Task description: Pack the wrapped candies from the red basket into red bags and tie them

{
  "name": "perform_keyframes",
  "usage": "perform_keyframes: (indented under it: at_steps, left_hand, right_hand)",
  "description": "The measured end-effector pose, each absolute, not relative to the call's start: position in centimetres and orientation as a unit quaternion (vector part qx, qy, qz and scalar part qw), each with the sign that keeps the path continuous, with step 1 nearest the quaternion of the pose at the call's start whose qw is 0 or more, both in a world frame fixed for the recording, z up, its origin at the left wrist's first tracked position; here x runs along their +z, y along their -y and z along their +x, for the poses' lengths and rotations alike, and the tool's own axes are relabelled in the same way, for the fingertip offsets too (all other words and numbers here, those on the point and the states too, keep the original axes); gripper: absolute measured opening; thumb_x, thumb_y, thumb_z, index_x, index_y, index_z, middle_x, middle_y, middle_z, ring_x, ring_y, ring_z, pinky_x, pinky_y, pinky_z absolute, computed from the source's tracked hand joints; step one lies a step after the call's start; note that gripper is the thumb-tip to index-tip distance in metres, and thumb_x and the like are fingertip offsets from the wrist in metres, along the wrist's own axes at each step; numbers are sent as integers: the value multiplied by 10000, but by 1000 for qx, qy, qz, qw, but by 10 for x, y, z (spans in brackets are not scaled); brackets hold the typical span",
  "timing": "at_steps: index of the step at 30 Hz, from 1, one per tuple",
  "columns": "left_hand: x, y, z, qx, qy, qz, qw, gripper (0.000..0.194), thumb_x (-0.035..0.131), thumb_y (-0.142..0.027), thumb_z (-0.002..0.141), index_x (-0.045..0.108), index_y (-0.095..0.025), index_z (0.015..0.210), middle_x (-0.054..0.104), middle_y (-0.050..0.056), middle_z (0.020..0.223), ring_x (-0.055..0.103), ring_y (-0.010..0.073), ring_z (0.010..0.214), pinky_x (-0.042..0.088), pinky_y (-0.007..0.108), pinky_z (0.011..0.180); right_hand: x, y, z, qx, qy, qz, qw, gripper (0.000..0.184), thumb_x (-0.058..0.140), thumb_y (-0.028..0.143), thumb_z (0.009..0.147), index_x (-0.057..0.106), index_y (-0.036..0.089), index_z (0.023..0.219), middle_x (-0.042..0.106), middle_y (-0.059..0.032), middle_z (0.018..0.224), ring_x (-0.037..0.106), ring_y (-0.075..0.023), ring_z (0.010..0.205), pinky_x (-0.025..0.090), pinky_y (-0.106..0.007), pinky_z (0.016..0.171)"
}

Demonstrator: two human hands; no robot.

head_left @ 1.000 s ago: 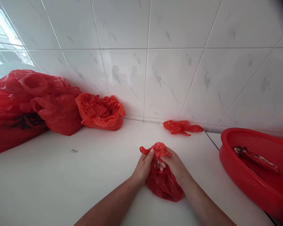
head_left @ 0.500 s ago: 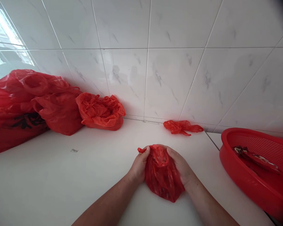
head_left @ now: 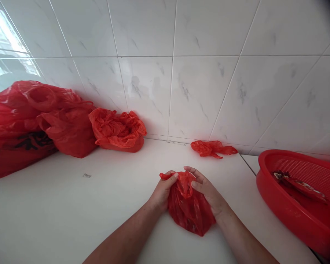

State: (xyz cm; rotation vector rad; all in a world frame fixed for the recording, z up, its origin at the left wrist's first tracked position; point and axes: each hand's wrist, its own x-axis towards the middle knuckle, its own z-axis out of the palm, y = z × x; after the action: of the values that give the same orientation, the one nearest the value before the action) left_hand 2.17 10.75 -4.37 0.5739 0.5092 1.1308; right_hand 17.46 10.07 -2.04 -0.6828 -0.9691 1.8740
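A thin red plastic bag (head_left: 191, 216) rests on the white tabletop in front of me, its gathered top between my hands. My left hand (head_left: 161, 192) is closed on the bag's upper left edge, thumb on top, with a twisted red end sticking out past the fingers. At the bag's right side is my right hand (head_left: 211, 192), its thumb and fingers spread apart, the thumb tip close to the bag's top. Dark shapes show faintly through the plastic; I cannot tell what they are.
A crumpled red bag (head_left: 213, 148) lies by the tiled wall (head_left: 143, 84). To the left stand a red bag stuffed with plastic (head_left: 118, 132) and larger full red bags (head_left: 22, 121). A red perforated basket (head_left: 286, 209) with packets inside is at right. A small clear scrap (head_left: 86, 175) lies on the tabletop.
My right hand has loosened from the bag's right side, and its fingers have spread. The left hand keeps its hold, its thumb shifted slightly inward over the bag's top.
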Motion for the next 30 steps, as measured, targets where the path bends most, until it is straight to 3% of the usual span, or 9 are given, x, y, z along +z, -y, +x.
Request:
perform_keyframes:
  at_steps: [10, 14, 17, 20, 24, 30]
  left_hand:
    - [-38, -103, 26, 547, -315, 361, 687, 212, 694, -166, 660, 503, -178, 751, 616, 6, 741, 613, 155, 682, 455, 271, 645]
    - [-39, -102, 26, 541, -328, 390, 669, 286, 682, -163, 673, 498, -209, 888, 615, 0, 779, 607, 151, 692, 449, 252, 622]
    - [-39, -102, 25, 528, -356, 427, 642, 315, 680, -174, 693, 497, -223, 945, 615, 1, 812, 596, 141, 698, 448, 246, 637]
    - [-38, -102, 26, 508, -366, 482, 614, 215, 659, -189, 731, 532, -211, 903, 619, 14, 846, 590, 150, 755, 452, 259, 692]
    - [-36, -100, 27, 494, -358, 529, 590, 85, 620, -257, 788, 585, -191, 829, 621, 26, 855, 574, 160, 799, 448, 268, 735]
    - [-34, -99, 25, 482, -370, 537, 585, 141, 614, -323, 800, 626, -191, 850, 650, 45, 892, 596, 193, 844, 458, 302, 774]
  right_hand:
    - [-30, -105, 170, 696, 446, -351, 439, 717, 781, 250, 576, 464, 285, 1218, 621, -8, 928, 612, -187, 824, 468, -410, 830]
    - [-28, -104, 167, 648, 480, -407, 428, 570, 713, 218, 633, 503, 271, 1160, 632, -11, 949, 612, -183, 816, 488, -366, 765]
    - [-29, -104, 163, 610, 503, -429, 438, 301, 646, 186, 659, 582, 214, 952, 623, 9, 823, 588, -156, 735, 474, -295, 665]
    - [-34, -106, 162, 564, 520, -460, 447, 127, 604, 172, 651, 580, 180, 775, 580, 31, 698, 530, -125, 639, 425, -249, 576]
    - [-38, -108, 164, 531, 523, -493, 449, 124, 597, 205, 647, 585, 174, 766, 599, 18, 712, 520, -128, 637, 413, -245, 571]
    - [-40, -108, 161, 482, 530, -524, 460, 64, 564, 229, 652, 551, 179, 689, 565, 22, 658, 475, -120, 605, 378, -228, 531]
